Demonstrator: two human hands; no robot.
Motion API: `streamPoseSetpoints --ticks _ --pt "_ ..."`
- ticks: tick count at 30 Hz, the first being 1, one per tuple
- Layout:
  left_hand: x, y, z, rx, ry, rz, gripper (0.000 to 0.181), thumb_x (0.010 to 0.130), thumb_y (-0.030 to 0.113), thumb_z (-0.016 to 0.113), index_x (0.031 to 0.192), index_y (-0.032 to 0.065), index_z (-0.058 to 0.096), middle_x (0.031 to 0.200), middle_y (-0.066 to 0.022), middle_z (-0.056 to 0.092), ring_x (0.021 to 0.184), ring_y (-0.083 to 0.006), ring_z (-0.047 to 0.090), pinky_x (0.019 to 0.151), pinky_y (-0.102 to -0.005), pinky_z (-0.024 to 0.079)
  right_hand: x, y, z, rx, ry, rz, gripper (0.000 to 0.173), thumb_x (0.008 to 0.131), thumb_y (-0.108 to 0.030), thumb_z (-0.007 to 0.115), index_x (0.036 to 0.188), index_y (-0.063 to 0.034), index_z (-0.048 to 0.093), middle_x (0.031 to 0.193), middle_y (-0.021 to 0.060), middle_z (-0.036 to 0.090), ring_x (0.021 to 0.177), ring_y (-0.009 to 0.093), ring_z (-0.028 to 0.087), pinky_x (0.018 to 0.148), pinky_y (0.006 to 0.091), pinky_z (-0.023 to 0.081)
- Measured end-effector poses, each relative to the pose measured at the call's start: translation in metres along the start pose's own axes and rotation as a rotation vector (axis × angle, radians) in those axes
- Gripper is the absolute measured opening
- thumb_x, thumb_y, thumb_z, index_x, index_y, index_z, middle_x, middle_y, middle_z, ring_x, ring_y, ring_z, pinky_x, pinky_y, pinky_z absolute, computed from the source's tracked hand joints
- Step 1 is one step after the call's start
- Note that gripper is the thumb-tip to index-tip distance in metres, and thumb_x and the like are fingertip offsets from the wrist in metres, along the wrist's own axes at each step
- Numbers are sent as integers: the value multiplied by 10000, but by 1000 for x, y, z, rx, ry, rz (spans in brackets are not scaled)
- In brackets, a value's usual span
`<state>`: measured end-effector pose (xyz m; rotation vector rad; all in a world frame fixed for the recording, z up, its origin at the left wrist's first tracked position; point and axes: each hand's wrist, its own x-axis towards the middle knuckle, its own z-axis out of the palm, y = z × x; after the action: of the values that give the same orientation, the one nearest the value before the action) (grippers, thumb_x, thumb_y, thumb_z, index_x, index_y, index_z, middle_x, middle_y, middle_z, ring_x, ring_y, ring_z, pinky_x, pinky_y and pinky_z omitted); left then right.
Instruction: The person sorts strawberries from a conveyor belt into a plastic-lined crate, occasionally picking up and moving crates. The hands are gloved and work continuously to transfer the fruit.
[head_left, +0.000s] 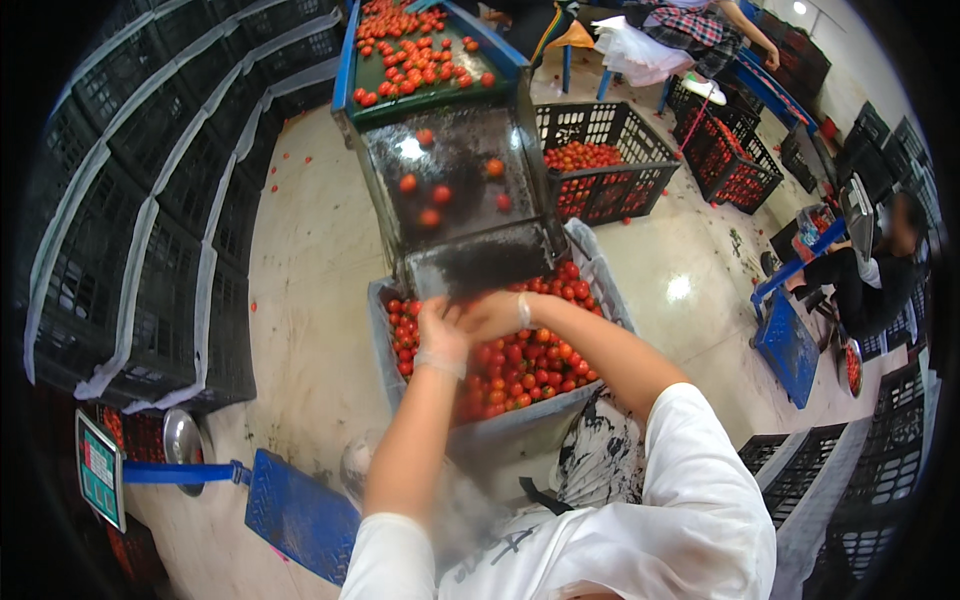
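Note:
Both my hands are close together at the lower lip of a metal chute (457, 180), over a lined crate (510, 420) full of red cherry tomatoes (525, 367). My left hand (441, 334) is palm up with its fingers bent, beside the chute's end. My right hand (493, 315) reaches across from the right, and its fingertips meet or overlap the left hand. Thin clear gloves seem to cover both hands, ending in bands at the wrists. Blur hides whether either hand holds a tomato. Several loose tomatoes (441, 195) are on the chute.
A green conveyor belt (450, 52) carries more tomatoes above the chute. Stacked black crates (172, 247) line the left. Platform scales stand at left (300, 510) and right (787, 349). A black crate of tomatoes (611, 187) sits right of the chute. Other people sit farther right.

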<state>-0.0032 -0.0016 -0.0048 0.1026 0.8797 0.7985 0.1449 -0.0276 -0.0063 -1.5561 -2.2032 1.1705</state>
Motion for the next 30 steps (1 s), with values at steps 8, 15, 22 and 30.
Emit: streamPoseSetpoints --ticks 8,15,22,30 --pt "-3 17 -7 49 -67 88 782 805 311 508 1468 97 153 1500 -111 247 1369 -291 240 1103 -492 59 -29 -3 -25 -13 -128 203 407 776 -338 650 1053 -40 661 1003 129 680 940 213 635 864 323 478" --pt "-49 52 41 92 -325 210 540 838 308 509 1306 40 476 1378 -110 433 1311 -289 353 1038 -478 294 -40 16 -37 -10 -85 288 376 790 -297 662 1055 -31 660 1007 135 674 940 216 631 850 324 477" --pt "-76 65 45 210 -483 94 422 876 195 486 1214 -55 524 1175 -195 580 1112 -334 563 912 -457 483 -38 37 -29 -181 69 318 369 796 -274 643 1094 -55 646 1042 160 657 964 300 627 858 356 481" --pt "-180 162 -13 -62 -546 561 443 881 172 488 1250 -73 469 1251 -261 518 1176 -386 503 1016 -518 386 -8 1 26 -574 233 -13 595 745 -277 666 1309 -217 489 1417 152 362 1302 346 344 1030 532 309"
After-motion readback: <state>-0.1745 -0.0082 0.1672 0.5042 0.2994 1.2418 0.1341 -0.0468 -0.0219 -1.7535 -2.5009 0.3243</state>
